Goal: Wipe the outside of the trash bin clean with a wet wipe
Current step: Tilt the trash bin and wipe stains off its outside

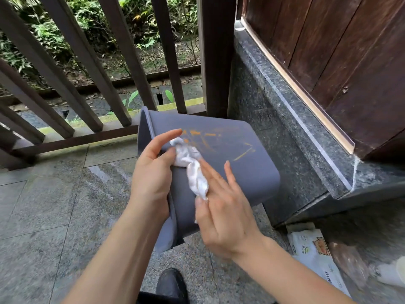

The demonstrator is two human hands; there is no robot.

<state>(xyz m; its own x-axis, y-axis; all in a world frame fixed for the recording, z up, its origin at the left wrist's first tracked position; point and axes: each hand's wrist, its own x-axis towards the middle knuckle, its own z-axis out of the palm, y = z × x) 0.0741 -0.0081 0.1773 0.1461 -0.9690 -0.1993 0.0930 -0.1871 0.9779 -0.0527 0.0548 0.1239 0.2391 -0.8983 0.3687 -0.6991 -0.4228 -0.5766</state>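
The bin [230,172] lies tipped on the floor [54,205], left hand [151,172] gripping its rim. The right hand [221,207] presses the wipe [192,167]; orange marks [210,137] lie just beyond, up-right.

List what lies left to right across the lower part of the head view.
Stone floor → left hand → wet wipe → right hand → wipes packet.

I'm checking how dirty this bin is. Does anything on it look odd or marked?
Yes. Orange streaks cross the upturned side of the grey trash bin, which lies tipped over. The wet wipe, bunched between left hand and right hand, sits beside them.
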